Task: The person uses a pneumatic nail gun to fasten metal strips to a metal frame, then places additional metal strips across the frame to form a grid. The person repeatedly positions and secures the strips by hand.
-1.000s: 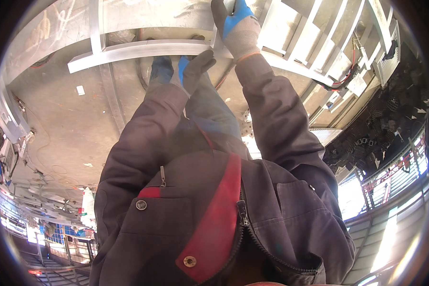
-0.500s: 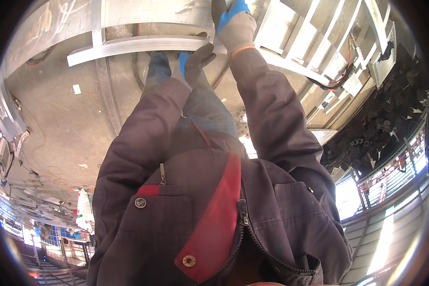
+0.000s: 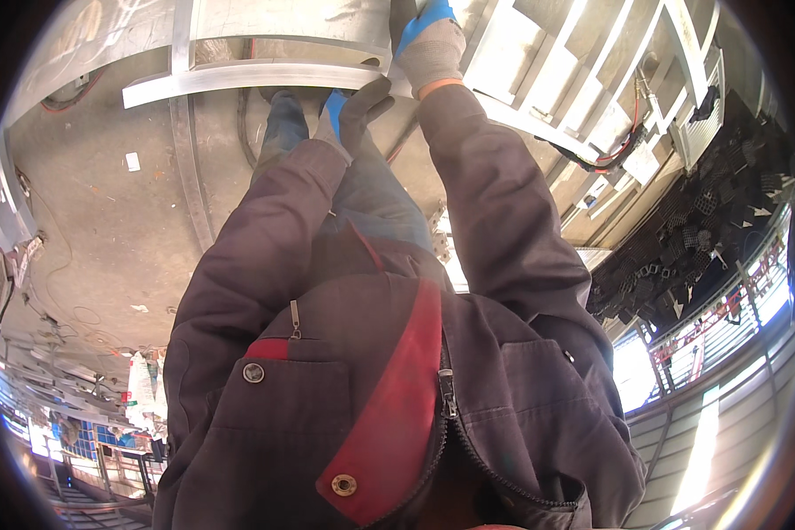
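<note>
My left hand (image 3: 355, 113), in a grey and blue glove with dark fingers, hangs just below a silver metal rail (image 3: 238, 78). Its fingers are loosely bent and apart, with nothing seen between them. Farther up, my right hand (image 3: 428, 51) wears a matching glove and reaches over the metal framework beside the rail's right end. The dark thumb side shows, but its fingertips run out at the top edge, so any grip is hidden. A short upright bar (image 3: 184, 40) joins the rail at the left.
Slatted metal framework (image 3: 539, 122) spreads to the right, with a red and black hose (image 3: 623, 150) by it. Black blocky pieces (image 3: 671, 238) lie beyond. A dark strip (image 3: 190, 168) crosses the concrete floor, near a small white scrap (image 3: 132, 162).
The view has shifted slightly, so most things sit a little higher and to the left. Both hands keep nearly the same pose, the left one still below the rail.
</note>
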Action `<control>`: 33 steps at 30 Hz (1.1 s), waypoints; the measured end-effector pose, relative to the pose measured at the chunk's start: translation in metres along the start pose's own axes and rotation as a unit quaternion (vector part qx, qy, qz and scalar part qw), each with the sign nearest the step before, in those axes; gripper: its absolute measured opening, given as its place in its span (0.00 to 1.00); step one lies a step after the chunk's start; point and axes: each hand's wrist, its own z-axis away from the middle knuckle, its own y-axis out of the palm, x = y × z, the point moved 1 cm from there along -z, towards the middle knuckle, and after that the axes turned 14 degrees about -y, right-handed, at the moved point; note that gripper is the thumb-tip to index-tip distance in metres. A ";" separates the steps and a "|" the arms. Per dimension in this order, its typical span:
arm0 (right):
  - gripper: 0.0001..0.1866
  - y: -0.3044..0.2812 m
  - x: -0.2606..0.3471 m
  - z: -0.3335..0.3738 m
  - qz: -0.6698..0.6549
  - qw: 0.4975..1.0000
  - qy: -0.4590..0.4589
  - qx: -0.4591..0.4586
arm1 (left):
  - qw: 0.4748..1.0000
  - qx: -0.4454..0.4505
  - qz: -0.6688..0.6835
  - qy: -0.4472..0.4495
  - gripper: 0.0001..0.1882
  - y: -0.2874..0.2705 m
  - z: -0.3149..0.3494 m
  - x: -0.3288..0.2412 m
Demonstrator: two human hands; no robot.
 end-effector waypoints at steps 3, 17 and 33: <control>0.22 0.000 0.003 0.000 0.030 1.000 0.008 -0.004 | 0.999 -0.030 0.014 -0.023 0.19 0.002 -0.002 0.002; 0.22 0.000 0.000 0.003 0.023 0.999 0.017 0.037 | 0.986 0.108 -0.121 0.032 0.25 -0.005 -0.020 0.010; 0.29 -0.002 0.011 -0.009 0.049 0.991 0.106 0.067 | 0.999 0.044 0.004 -0.014 0.31 0.017 -0.001 -0.007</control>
